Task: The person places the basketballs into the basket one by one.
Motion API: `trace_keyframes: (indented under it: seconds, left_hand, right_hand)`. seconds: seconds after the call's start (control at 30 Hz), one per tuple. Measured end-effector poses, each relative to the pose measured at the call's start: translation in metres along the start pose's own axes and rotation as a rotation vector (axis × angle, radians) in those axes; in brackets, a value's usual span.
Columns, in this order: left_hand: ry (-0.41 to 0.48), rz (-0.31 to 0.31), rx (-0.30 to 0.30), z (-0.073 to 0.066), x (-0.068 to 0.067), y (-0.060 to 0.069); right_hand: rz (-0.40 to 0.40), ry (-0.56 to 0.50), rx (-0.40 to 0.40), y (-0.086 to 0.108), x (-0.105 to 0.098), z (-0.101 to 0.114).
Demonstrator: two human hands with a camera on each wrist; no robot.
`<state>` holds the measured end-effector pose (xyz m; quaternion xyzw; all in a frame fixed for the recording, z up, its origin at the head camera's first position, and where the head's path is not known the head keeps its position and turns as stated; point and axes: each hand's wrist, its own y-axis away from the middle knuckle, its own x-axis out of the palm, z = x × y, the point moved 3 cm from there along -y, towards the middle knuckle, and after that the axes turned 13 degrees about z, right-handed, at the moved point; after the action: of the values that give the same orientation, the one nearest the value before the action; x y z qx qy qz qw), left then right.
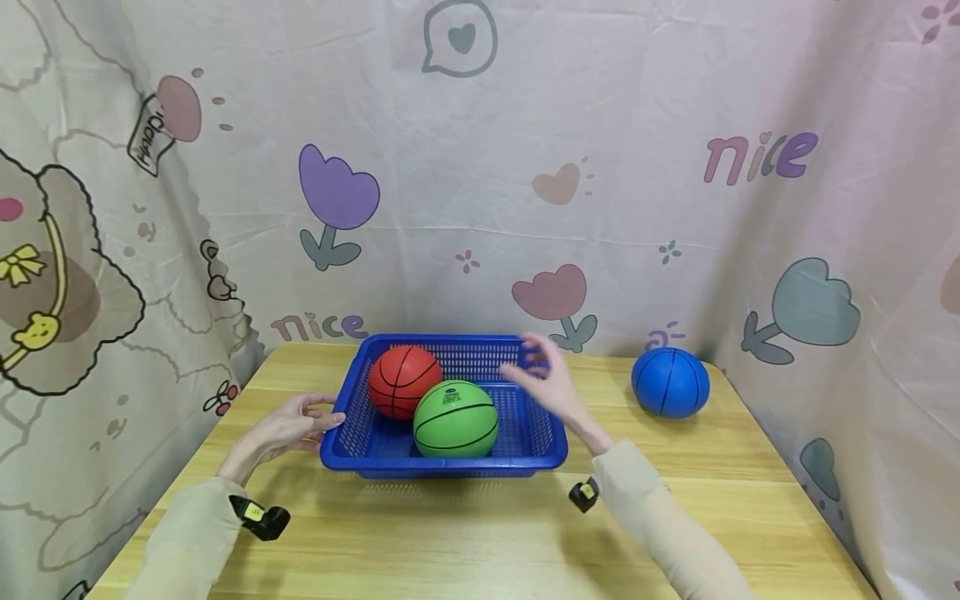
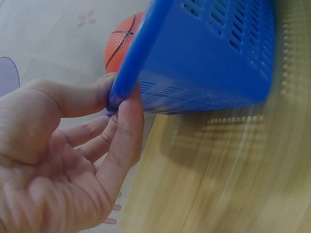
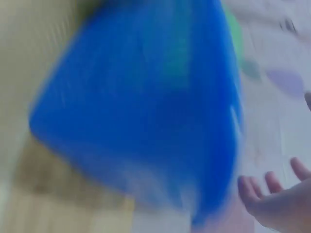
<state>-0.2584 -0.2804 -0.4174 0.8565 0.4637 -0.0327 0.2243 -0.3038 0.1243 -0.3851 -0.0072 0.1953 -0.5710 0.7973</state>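
Note:
In the head view, a blue plastic basket [image 1: 525, 463] with slotted walls is on the wooden table. A red ball [image 1: 399, 385] with black basketball lines lies in its left part, and a similar green ball [image 1: 455, 421] sits beside it toward the front. My left hand [image 1: 288, 427] grips the basket's left rim; the left wrist view shows thumb and fingers pinching that rim [image 2: 141, 53]. Over the basket's right side is my right hand [image 1: 551, 382], its fingers spread and holding nothing. The right wrist view is blurred, with the right hand [image 3: 286, 204] apart from the rim.
A blue ball [image 1: 670, 383] with black lines rests on the table [image 1: 480, 542], to the right of the basket. A printed curtain [image 1: 465, 192] hangs behind the table and at both sides. Each wrist carries a small black device.

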Motion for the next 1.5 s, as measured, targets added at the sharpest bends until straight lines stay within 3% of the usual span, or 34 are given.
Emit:
trace_keyframes:
  seconds: [0.1,0.2,0.3,0.4,0.53,0.67,0.83,1.07,1.5]
  left_hand:
    - [0.006,-0.002,-0.002,0.000,0.000,0.000]
    - [0.010,0.002,0.002,0.001,-0.001,-0.001]
    - [0.015,0.007,0.007,0.001,-0.001,-0.001]
    - [0.019,0.015,0.013,0.001,-0.001,-0.002]
    - [0.022,0.014,0.011,0.001,-0.001,-0.002]
    - [0.015,0.009,0.010,0.001,-0.001,-0.002]
    - [0.003,0.007,0.009,0.001,-0.001,-0.001]
    - [0.003,-0.002,0.000,0.002,0.000,-0.001]
    - [0.029,0.013,0.009,0.003,-0.001,-0.002]
  right_hand:
    - [-0.235,0.022,-0.071,0.001,-0.045,-0.006]
    - [-0.457,0.104,-0.040,0.011,-0.090,-0.020]
    - [-0.644,0.203,0.063,0.026,-0.129,-0.038]
    - [-0.750,0.261,0.196,0.041,-0.156,-0.056]
    - [-0.723,0.289,0.325,0.055,-0.174,-0.073]
    - [-0.645,0.291,0.390,0.062,-0.178,-0.083]
    - [-0.604,0.275,0.436,0.065,-0.179,-0.089]
    - [-0.617,0.221,0.495,0.066,-0.183,-0.093]
    - [-0.662,0.268,0.574,0.078,-0.193,-0.102]
